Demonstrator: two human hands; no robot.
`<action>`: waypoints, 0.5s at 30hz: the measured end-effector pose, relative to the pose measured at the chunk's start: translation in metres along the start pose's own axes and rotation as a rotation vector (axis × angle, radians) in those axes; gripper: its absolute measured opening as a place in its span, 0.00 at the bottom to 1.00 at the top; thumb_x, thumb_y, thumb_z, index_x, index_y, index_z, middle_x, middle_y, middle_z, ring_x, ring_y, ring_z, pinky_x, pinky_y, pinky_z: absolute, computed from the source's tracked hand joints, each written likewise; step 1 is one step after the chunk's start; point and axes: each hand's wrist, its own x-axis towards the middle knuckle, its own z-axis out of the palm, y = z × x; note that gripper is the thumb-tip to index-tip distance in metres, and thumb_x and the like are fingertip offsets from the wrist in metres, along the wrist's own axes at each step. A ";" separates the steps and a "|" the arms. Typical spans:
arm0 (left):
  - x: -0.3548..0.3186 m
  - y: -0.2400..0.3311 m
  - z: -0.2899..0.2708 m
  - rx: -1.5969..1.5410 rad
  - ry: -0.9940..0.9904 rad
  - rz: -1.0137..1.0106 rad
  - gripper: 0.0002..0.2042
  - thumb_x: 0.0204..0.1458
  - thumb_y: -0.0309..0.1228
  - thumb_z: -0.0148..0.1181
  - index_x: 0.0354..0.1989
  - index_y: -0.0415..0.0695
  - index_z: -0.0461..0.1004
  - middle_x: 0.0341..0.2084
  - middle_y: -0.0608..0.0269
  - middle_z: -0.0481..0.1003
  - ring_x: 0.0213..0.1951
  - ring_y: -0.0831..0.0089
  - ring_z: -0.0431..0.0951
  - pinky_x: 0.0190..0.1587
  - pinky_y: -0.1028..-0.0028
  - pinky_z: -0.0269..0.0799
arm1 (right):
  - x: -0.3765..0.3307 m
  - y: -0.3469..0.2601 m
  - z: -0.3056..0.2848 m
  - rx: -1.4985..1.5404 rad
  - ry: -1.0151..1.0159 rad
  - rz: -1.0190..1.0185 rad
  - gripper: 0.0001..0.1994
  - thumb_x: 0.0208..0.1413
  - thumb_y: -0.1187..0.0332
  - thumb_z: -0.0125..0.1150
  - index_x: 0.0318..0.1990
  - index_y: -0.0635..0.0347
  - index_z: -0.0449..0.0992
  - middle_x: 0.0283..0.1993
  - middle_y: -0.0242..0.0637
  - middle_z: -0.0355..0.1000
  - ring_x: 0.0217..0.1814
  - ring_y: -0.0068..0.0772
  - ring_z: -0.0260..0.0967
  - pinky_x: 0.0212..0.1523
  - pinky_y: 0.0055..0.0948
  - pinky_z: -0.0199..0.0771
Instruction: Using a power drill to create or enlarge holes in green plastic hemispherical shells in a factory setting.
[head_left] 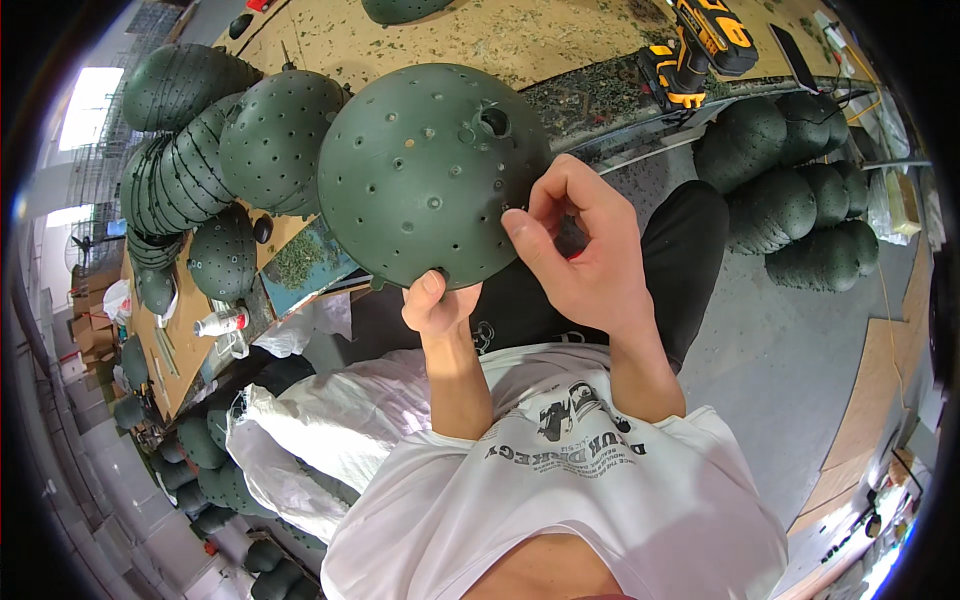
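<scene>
A dark green plastic dome point(400, 170), dotted with small holes and with one larger hole near its upper right, is held up in front of me. My left hand point(440, 305) grips its lower rim, thumb on the outer face and the other fingers mostly hidden beneath. At the dome's right side is my right hand point(590, 245), its fingers curled and the thumb and forefinger brought together in a pinch close to the surface. Whatever lies between those fingertips, if anything, is too small to make out.
Stacked green domes point(190, 160) stand on the bench at left, near a white bottle point(222, 321). A yellow-black cordless drill point(700, 50) and a phone point(793, 57) lie on the scrap-strewn workbench point(560, 45). More dome stacks point(790, 190) sit on the floor at right.
</scene>
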 end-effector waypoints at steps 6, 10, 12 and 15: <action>-0.011 0.003 0.000 0.185 0.018 0.028 0.28 0.55 0.35 0.62 0.62 0.38 0.65 0.56 0.50 0.71 0.57 0.56 0.73 0.59 0.57 0.69 | 0.004 0.001 -0.024 0.109 -0.172 0.061 0.07 0.54 0.75 0.60 0.29 0.67 0.69 0.28 0.36 0.65 0.27 0.27 0.63 0.29 0.26 0.65; -0.024 0.010 -0.004 0.361 0.041 -0.025 0.30 0.49 0.30 0.68 0.61 0.39 0.65 0.54 0.54 0.72 0.55 0.57 0.74 0.59 0.56 0.70 | 0.008 -0.010 -0.036 -0.212 -0.383 0.060 0.11 0.58 0.69 0.55 0.27 0.68 0.68 0.28 0.43 0.63 0.27 0.44 0.65 0.30 0.36 0.67; -0.032 0.012 -0.003 0.427 0.046 -0.042 0.31 0.47 0.29 0.70 0.61 0.39 0.66 0.53 0.55 0.72 0.55 0.58 0.74 0.58 0.57 0.70 | 0.011 -0.014 -0.037 -0.290 -0.436 0.079 0.12 0.59 0.68 0.54 0.27 0.69 0.67 0.29 0.45 0.64 0.29 0.49 0.66 0.32 0.40 0.67; -0.032 0.014 0.012 0.610 0.151 -0.048 0.25 0.44 0.32 0.73 0.51 0.40 0.73 0.43 0.61 0.75 0.44 0.67 0.75 0.46 0.67 0.71 | 0.009 -0.013 -0.035 -0.365 -0.489 0.095 0.11 0.60 0.68 0.51 0.30 0.69 0.65 0.31 0.48 0.63 0.33 0.55 0.64 0.35 0.44 0.66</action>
